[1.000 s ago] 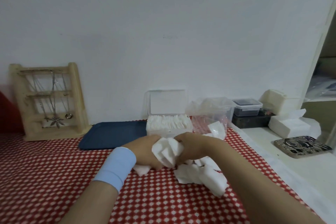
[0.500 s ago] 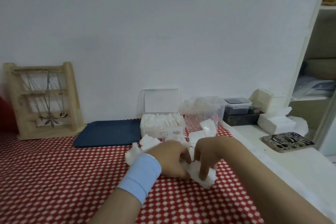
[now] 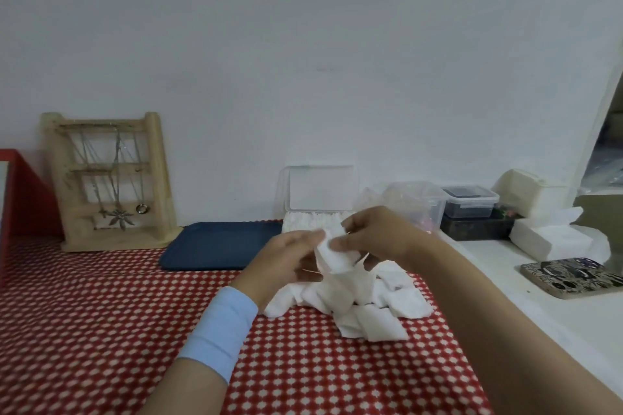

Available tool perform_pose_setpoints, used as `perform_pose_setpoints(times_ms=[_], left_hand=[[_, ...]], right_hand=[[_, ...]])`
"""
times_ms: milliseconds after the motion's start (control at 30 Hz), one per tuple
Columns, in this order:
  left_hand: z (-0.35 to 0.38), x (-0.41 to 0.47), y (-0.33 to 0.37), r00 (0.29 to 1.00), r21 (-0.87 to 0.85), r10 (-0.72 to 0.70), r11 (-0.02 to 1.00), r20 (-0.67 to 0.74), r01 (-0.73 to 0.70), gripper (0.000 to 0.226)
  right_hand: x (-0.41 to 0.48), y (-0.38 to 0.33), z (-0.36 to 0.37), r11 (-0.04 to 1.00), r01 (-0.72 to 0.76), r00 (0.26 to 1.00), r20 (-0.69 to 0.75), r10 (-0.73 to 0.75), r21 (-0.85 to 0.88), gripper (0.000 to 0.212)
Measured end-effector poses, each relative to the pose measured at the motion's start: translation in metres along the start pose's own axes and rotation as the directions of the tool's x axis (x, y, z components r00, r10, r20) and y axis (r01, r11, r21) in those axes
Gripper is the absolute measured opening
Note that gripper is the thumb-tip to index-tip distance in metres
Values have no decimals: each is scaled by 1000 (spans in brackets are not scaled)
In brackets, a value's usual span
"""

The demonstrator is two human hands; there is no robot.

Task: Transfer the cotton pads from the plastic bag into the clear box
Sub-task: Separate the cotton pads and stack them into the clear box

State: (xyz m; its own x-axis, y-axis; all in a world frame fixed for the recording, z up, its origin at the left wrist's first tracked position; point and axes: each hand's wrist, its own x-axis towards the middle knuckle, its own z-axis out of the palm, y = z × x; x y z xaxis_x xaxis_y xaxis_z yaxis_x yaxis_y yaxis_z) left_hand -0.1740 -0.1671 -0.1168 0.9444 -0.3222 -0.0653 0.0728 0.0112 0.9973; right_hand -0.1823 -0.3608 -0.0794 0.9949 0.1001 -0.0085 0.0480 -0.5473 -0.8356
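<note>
At frame centre, the left hand (image 3: 286,263) and right hand (image 3: 374,232) together pinch cotton pads (image 3: 332,258) above the pile (image 3: 367,307) on the tabletop (image 3: 101,313).

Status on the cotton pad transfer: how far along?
Done: the clear box, lid up, already holds a row of pads. In hand: the left hand and right hand together hold a small stack of pads above the red checked cloth. Left: a loose pile of pads lies on the cloth in front of the box. Roughly midway, I'd judge.
</note>
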Motion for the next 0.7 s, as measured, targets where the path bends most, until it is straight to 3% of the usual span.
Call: perform_pose_setpoints(times_ms=[67, 300, 567, 700], left_hand=[[-10, -3, -6, 998, 77, 59, 995, -18, -57, 19], [-41, -7, -14, 991, -16, 57, 998, -124, -60, 16], [-58, -11, -25, 995, -226, 87, 970, -43, -94, 25], [-59, -11, -27, 994, -249, 62, 965, -91, -83, 24]], right_hand=[[7, -6, 12, 998, 25, 1000, 2, -25, 57, 20], [29, -21, 47, 991, 109, 994, 22, -111, 73, 10], [37, -18, 69, 956, 162, 984, -111, -138, 247, 4], [39, -18, 71, 910, 211, 968, -205, -144, 357, 5]])
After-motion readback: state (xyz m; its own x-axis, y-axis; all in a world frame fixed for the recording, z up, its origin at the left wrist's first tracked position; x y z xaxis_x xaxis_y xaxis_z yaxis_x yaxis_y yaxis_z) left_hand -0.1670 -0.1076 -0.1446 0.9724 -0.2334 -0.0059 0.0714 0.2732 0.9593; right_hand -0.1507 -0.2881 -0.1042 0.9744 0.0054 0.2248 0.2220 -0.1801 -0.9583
